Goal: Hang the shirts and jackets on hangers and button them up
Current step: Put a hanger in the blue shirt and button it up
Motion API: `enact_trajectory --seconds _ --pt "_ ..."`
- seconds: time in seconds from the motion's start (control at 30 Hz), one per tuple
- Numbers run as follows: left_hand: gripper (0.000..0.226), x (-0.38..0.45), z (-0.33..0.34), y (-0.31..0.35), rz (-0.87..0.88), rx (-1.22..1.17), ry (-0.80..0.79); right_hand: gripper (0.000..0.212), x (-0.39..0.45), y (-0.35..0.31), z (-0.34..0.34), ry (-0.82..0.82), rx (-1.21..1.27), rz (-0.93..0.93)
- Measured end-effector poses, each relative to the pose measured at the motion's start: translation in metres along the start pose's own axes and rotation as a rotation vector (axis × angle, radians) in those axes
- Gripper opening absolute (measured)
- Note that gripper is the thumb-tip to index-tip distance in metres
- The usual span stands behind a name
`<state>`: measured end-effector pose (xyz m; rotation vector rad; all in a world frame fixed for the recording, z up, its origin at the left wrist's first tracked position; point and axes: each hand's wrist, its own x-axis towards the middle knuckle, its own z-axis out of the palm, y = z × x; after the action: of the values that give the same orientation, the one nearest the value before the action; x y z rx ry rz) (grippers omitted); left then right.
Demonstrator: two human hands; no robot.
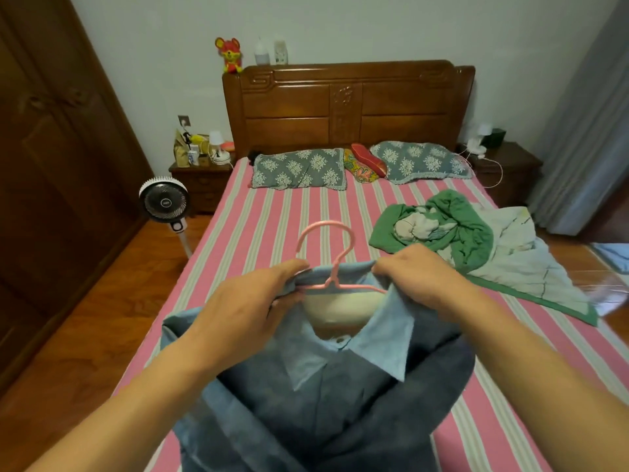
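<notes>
Hands over shirt collar (hanger half-hidden)

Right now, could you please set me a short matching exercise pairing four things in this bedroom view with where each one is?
Things:
1. pink hanger
2. green blanket
3. fan
4. red plush toy

Places:
A. on the floor left of the bed
B. on top of the headboard
C. inside the blue shirt's collar
D. crumpled on the bed's right side

Pairs: 1-C, 2-D, 3-A, 4-B
</notes>
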<state>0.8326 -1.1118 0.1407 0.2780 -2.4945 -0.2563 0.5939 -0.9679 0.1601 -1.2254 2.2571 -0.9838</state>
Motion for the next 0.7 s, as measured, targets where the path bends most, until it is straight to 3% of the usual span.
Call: enact_trajectory --seconds 0.07,0.13,0.23,0.3,0.4,0.53,0.6,0.7 --pt "0.037 0.01 -0.012 0.002 -0.053 0.031 0.091 0.049 -0.004 -0.008 0.006 0.184 -0.007 -0.241" --pt "0.038 0.019 -0.038 -0.005 -0.171 0.005 0.185 0.062 -0.007 -0.016 0.0 0.153 0.048 -0.399" --pt "0.041 0.032 -0.091 -0.015 -0.195 0.024 0.239 0.042 0.027 -0.036 -0.007 0.156 -0.242 -0.594" --pt "0.037 0.042 -0.132 -0.021 -0.199 0.118 0.276 0.037 0.058 -0.076 -0.002 0.221 -0.276 -0.687" --pt "0.035 0.049 -0.209 -0.03 -0.251 0.281 0.412 0.036 0.087 -0.164 0.0 0.442 -0.262 -0.848" --pt "0.035 0.009 -0.314 -0.027 -0.311 0.63 0.48 0.033 0.089 -0.277 0.004 0.607 -0.074 -1.008" --pt "0.034 -0.038 -0.355 -0.034 -0.436 0.789 0.456 0.035 0.084 -0.322 0.031 0.532 -0.095 -1.078" --pt "0.022 -0.128 -0.388 -0.049 -0.729 0.802 0.344 0.033 0.063 -0.373 0.1 0.226 -0.323 -1.231"
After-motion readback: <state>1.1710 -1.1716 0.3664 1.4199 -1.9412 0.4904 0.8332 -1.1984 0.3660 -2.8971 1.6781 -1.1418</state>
